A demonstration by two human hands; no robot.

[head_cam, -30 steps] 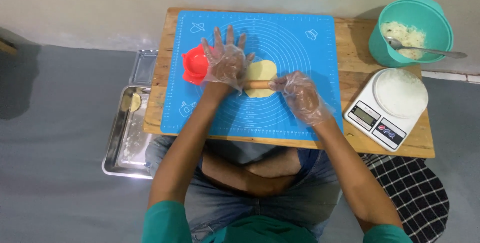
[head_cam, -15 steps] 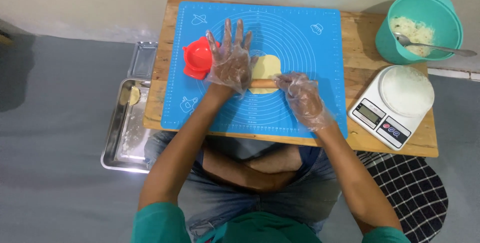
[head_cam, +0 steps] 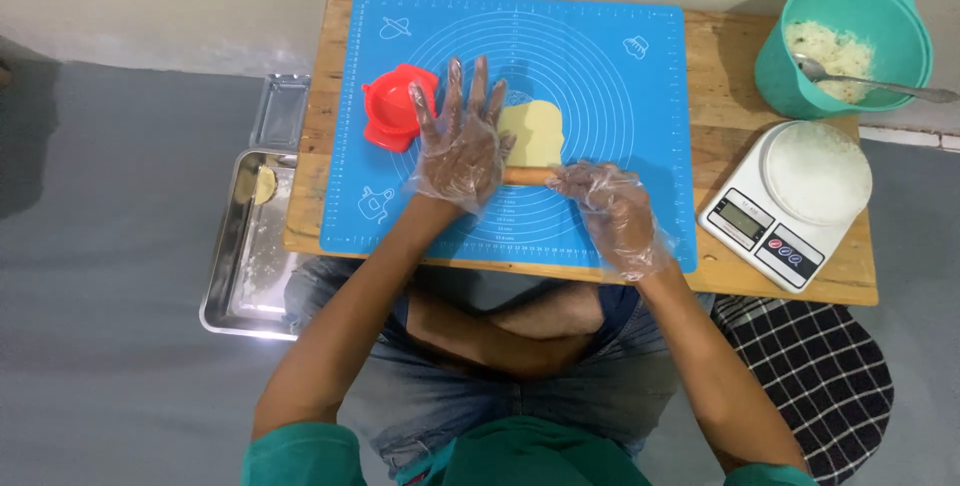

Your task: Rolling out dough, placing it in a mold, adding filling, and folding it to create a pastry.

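A pale yellow flat piece of dough lies on a blue silicone mat. A small wooden rolling pin sits across the dough's near edge. My left hand, in a clear plastic glove, presses flat on the pin's left end with fingers spread. My right hand, also gloved, curls over the pin's right end. A red round plastic mould rests on the mat just left of my left hand.
A teal bowl with pale filling and a metal spoon stands at the wooden table's far right. In front of it is a white kitchen scale. Steel trays lie on the floor at left, one holding a dough piece.
The rolling pin has come toward me, from the middle of the dough to its near edge, with both hands on it. The view has shifted slightly.
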